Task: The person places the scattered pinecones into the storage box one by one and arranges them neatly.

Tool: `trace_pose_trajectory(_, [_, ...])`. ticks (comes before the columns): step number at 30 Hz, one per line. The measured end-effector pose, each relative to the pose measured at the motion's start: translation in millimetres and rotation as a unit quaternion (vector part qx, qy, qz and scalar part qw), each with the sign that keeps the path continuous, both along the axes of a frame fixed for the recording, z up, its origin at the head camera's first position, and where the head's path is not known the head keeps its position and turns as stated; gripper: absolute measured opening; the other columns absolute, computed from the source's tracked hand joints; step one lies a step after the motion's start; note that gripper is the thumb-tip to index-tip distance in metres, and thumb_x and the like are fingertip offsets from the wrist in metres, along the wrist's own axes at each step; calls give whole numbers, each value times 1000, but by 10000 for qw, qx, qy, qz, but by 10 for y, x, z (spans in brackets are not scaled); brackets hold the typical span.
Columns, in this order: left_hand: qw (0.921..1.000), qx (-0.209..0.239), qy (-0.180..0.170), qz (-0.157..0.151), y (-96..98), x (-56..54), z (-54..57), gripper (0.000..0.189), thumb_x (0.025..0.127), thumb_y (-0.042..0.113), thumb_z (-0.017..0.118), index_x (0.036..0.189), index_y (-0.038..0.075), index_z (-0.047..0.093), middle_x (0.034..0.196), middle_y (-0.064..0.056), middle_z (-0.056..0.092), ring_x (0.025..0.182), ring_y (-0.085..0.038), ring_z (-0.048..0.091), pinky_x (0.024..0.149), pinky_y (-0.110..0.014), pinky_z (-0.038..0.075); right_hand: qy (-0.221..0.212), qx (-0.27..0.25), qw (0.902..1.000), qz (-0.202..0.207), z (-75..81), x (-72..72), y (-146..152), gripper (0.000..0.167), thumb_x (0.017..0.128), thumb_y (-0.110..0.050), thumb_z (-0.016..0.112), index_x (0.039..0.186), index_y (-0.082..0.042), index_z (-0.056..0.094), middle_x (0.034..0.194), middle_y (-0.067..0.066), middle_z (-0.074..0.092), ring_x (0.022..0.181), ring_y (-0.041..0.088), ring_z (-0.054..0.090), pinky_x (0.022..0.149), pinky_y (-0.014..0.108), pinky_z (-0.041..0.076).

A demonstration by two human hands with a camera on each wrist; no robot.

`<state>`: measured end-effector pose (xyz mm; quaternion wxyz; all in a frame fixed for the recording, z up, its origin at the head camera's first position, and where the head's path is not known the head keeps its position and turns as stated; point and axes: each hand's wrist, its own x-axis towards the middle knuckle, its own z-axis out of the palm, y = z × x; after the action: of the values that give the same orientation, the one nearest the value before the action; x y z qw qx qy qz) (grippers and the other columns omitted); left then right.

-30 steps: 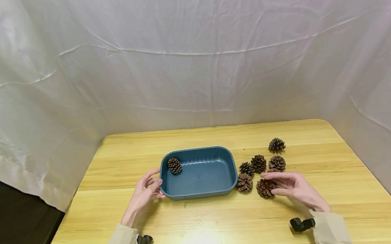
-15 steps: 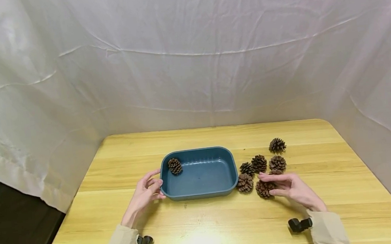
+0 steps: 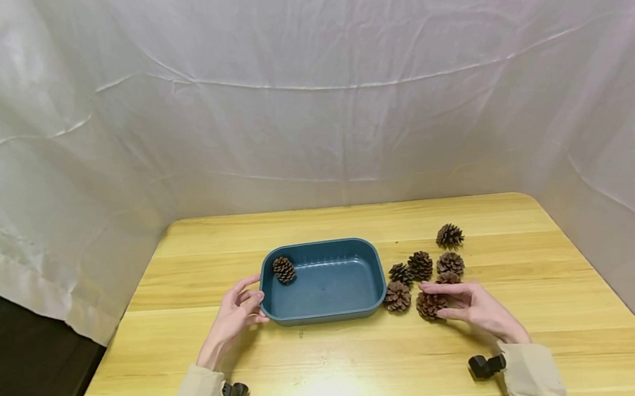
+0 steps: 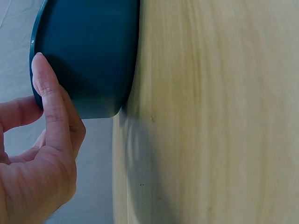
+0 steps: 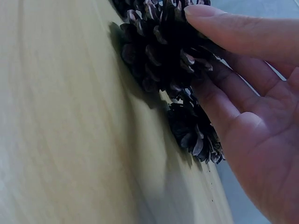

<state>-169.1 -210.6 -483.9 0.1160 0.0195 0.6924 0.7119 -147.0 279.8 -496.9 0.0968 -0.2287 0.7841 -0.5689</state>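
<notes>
A dark blue rectangular plastic tray (image 3: 327, 317) sits mid-table with one pine cone (image 3: 284, 270) in its back left corner. My left hand (image 3: 238, 311) holds the tray's left end; the left wrist view shows the thumb and fingers at its rim (image 4: 33, 42). To the right of the tray, my right hand (image 3: 478, 309) holds a brown pine cone (image 3: 430, 305) between thumb and fingers, low over the wood. Close up in the right wrist view, the thumb lies on the scales of that cone (image 5: 159, 51), and a second cone (image 5: 196, 133) shows beyond it.
Several loose pine cones cluster between tray and right hand, among them one (image 3: 397, 296) close by the tray's right end and one (image 3: 450, 265) behind the hand. Another cone (image 3: 449, 236) lies farthest back. Pale cloth (image 3: 337, 105) hangs around the wooden table (image 3: 228, 233).
The right hand has shifted slightly left over the front pine cone, its thumb and fingers settling closer around it. The left hand and the tray stay where they were.
</notes>
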Motion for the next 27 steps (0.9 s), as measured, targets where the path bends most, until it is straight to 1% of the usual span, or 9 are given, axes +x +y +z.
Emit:
trace_pose_trajectory(8, [10000,-21,-26,-74,-18,-3,22,56,102,3,53,152,-6,30,102,-5,64,68,-9,61,67,-24,65,-6,94,9999,-78,-25,-3,-6,55,86,-6,74,137,5,56,146,30,49,128,-14,49,107,2,36])
trace_pose_trajectory(12, [9999,-8,-76,-71,-18,3,26,56,102,3,53,152,-5,30,102,-5,64,68,-9,61,67,-24,65,84,218,9996,-167,-19,-1,-26,53,86,-7,75,136,5,58,143,29,52,125,-13,51,105,3,40])
trace_pose_trajectory(17, [9999,12,-92,-56,-15,8,23,56,102,3,53,152,-5,31,102,-4,64,67,-10,61,67,-24,65,171,238,9992,-285,-12,4,-35,49,87,-8,75,132,2,62,139,28,57,121,-11,55,103,6,45])
trace_pose_trajectory(22, [9999,16,-81,-65,-16,10,19,56,102,3,53,152,-5,30,102,-4,64,67,-9,61,67,-24,65,276,319,9982,-436,4,1,-30,45,87,-11,76,130,-3,65,135,23,62,118,-9,58,102,7,47])
trace_pose_trajectory(27, [9999,14,-86,-63,-9,13,26,55,102,3,53,152,-5,30,102,-4,64,67,-9,61,67,-23,64,350,523,9958,-663,54,-8,-44,44,85,-14,78,127,-6,68,130,18,68,113,-6,62,99,9,50])
